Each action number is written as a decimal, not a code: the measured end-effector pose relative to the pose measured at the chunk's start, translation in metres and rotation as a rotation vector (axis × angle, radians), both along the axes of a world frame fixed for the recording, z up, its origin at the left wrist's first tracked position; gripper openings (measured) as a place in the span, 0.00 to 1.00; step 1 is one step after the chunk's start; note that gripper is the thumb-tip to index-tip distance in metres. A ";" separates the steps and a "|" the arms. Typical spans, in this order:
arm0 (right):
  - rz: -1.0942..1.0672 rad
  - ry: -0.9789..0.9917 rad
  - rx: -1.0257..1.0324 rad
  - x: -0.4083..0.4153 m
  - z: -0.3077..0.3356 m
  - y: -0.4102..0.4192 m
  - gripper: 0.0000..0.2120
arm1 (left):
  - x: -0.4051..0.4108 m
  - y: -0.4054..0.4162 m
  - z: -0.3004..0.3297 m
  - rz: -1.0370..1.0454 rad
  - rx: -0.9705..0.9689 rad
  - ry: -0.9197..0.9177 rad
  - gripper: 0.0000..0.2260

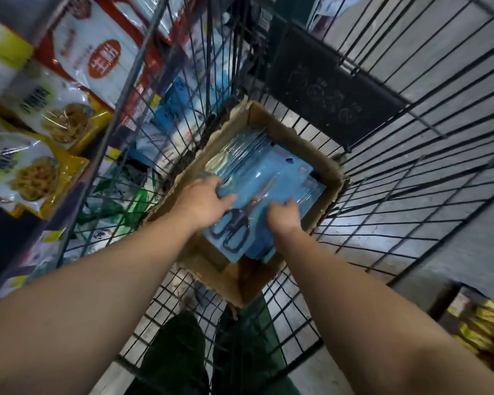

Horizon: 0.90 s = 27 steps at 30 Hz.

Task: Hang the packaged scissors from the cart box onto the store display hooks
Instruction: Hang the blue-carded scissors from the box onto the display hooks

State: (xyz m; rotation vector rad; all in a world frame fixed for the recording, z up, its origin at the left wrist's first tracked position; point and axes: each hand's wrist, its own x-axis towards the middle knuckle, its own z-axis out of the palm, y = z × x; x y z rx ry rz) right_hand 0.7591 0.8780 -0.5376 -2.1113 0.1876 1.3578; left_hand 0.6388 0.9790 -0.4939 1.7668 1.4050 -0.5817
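An open cardboard box [330, 173] sits in the wire cart, filled with blue carded packs of black-handled scissors. Both my hands are down in the box on the topmost pack [261, 192]. My left hand [204, 199] grips its left edge, fingers lying over the blue card. My right hand [285, 216] holds its right side, fingers curled around the edge. The scissors' black handles [234, 226] show between my hands. More packs [240, 152] are stacked behind and under it. No display hooks are in view.
The black wire cart [397, 195] surrounds the box on all sides, with a dark panel [325, 89] on its far wall. Shelves of bagged snacks [35, 172] stand at left beyond the mesh. My legs in green trousers [240, 337] show below the cart.
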 end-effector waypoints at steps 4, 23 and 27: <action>0.097 0.267 0.261 -0.020 0.019 0.002 0.11 | 0.006 0.005 -0.007 0.459 -0.095 -0.214 0.20; -0.083 -0.204 -0.305 0.022 -0.063 -0.004 0.28 | -0.052 -0.016 -0.041 0.682 -0.277 -0.191 0.13; -0.137 -0.191 -0.255 0.020 -0.050 -0.006 0.31 | -0.047 -0.013 -0.033 0.708 -0.306 -0.243 0.13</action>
